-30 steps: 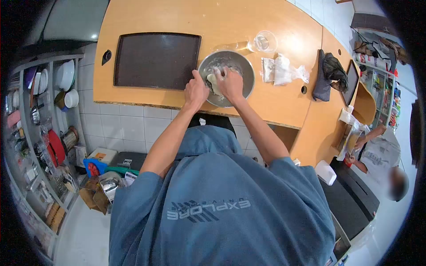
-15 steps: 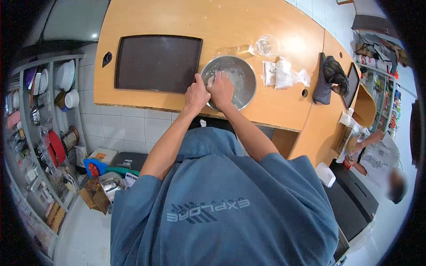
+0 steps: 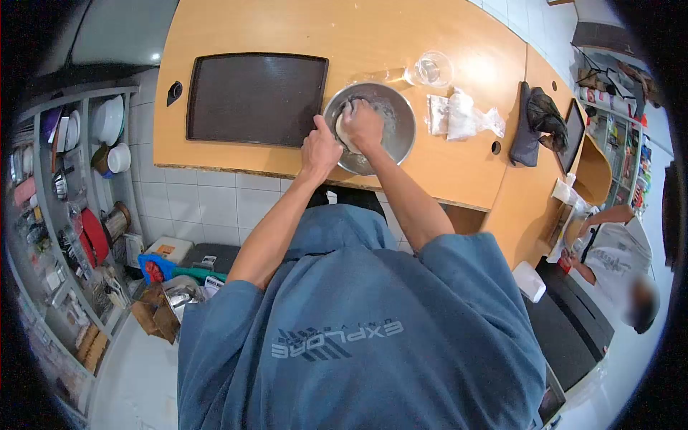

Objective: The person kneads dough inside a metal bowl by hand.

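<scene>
A steel mixing bowl (image 3: 403,136) stands near the front edge of the wooden table. My left hand (image 3: 321,152) is closed around its left rim, thumb pointing up along the side. Inside the bowl, my right hand (image 3: 362,127) is closed and pressed against pale dough (image 3: 345,137), which shows partly between hand and wall. Whitish smears coat the inner wall. Left of the bowl lies a dark baking tray (image 3: 256,99). A clear plastic cup (image 3: 433,69) and a clear bag of white powder (image 3: 464,118) are to the right.
A dark pouch (image 3: 525,132) and a black plastic bag (image 3: 545,118) lie farther right on the table (image 3: 473,186). Shelves (image 3: 79,215) with bowls and utensils line the left side. At far right another person (image 3: 609,251) in a white shirt works with their hands.
My right hand has shifted up and slightly right inside the bowl, uncovering more dough. My left hand remains on the rim. The other person's arms have moved a little.
</scene>
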`<state>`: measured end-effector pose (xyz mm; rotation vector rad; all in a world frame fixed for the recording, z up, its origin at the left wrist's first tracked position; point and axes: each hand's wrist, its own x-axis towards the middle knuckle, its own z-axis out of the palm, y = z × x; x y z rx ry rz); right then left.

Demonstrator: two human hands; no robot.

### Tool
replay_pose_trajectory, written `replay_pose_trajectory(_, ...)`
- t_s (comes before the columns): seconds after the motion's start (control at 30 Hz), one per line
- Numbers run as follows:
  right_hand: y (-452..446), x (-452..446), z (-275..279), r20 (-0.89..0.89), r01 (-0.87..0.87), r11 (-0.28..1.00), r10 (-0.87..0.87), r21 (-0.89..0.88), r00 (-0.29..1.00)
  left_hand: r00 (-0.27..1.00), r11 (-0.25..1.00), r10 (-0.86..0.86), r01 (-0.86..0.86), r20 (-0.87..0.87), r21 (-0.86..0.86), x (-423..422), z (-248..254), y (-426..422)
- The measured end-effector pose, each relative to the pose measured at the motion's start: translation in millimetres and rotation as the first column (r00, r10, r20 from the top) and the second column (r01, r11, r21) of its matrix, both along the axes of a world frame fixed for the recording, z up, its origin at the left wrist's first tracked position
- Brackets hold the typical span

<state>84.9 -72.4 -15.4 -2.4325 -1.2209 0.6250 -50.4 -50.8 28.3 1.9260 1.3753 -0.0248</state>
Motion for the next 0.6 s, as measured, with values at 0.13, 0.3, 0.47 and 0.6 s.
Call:
replay_pose_trajectory(0.13,-17,12,2,-0.084,0.030,0.976,-0.012,0.218,0.996,1.000,1.000,0.008,-0.008,-0.009,-0.011,1,3,2)
replay_pose_trajectory(0.3,-30,16,46,-0.395,0.217,0.920,-0.076,0.325,0.915,1.000,1.000,0.012,-0.012,-0.015,-0.012,-1,4,2)
replay_pose_trajectory(0.47,-46,30,16,-0.212,-0.073,0.978,0.114,0.195,0.971,1.000,0.999,0.007,-0.007,-0.009,-0.031,-1,11,5)
replay_pose_trajectory(0.6,-47,19,24,-0.074,-0.110,0.984,0.101,-0.140,0.992,1.000,1.000,0.010,-0.011,-0.029,-0.015,-2,7,3)
